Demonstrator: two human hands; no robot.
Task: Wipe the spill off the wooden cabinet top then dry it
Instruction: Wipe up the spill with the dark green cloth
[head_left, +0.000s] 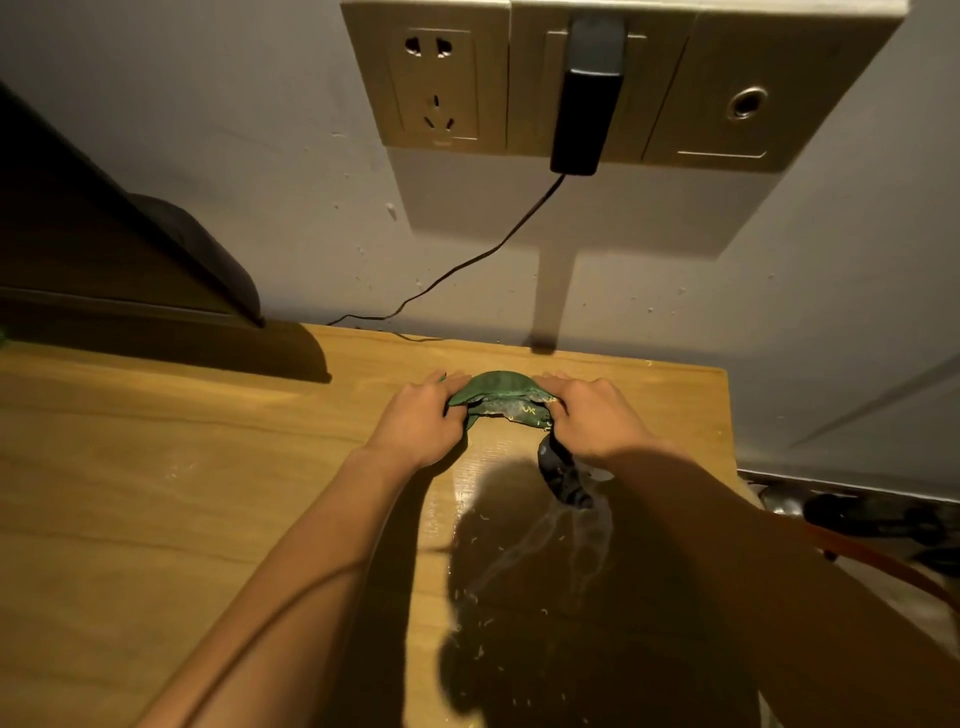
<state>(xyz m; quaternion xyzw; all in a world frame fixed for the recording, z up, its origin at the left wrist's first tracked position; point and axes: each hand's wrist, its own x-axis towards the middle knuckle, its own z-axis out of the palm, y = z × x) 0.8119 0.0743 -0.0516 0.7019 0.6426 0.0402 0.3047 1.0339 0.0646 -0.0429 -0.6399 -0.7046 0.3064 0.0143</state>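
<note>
The green cloth (501, 395) is bunched into a short arc between the two hands, held just over the wooden cabinet top (156, 467) near its far edge. The left hand (421, 421) has its fingers curled round one end and the right hand (592, 415) grips the other, so both are clamped on it with only a narrow stretch of fabric between them. A darker tail hangs from under the right hand toward the person and trails onto the wet wood. It looks soft, limp and probably sodden, so I'd guess it is heavier than a dry rag and liable to drip. Gathering that loose tail into the fist would give a firmer pad to push with. The spill (519, 571) spreads on the near side of the hands, a glossy patch with flecks in it, much of it in shadow, so most of the wiping seems yet to do. Beyond the hands, a black adapter (584, 114) sits in a socket panel (441, 83) on the wall, and its cable (467, 265) runs down to the cabinet's back edge, worth keeping dry.
</note>
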